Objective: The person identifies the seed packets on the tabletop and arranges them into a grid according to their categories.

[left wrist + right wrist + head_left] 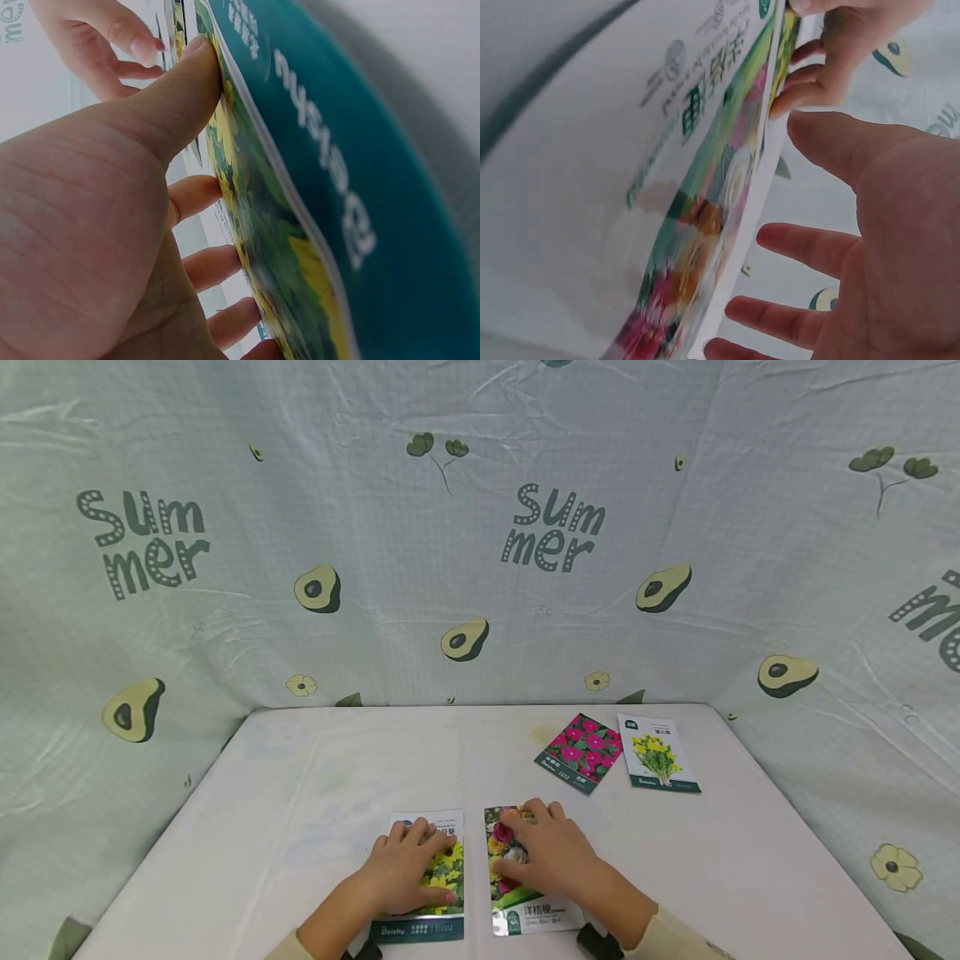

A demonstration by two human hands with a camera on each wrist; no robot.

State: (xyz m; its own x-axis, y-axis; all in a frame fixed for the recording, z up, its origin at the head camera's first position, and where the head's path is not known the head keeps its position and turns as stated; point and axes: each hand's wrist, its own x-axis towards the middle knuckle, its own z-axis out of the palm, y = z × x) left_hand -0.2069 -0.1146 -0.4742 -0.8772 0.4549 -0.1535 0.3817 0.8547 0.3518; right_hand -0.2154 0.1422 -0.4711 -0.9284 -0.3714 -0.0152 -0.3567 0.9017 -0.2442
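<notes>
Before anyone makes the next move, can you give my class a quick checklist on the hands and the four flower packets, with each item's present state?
1. Left hand over the yellow-flower packet: ok.
2. Right hand over the mixed-flower packet: ok.
3. Right fingertips pressing firmly on that packet: cannot tell; contact is unclear in the right wrist view.
4. Two near packets apart: ok, a strip of table shows between them.
5. Pink-flower packet lined up with the near pair: not ok, it lies turned at an angle.
6. White packet with yellow blooms fully uncovered by hands: ok, farther back on the right.
</notes>
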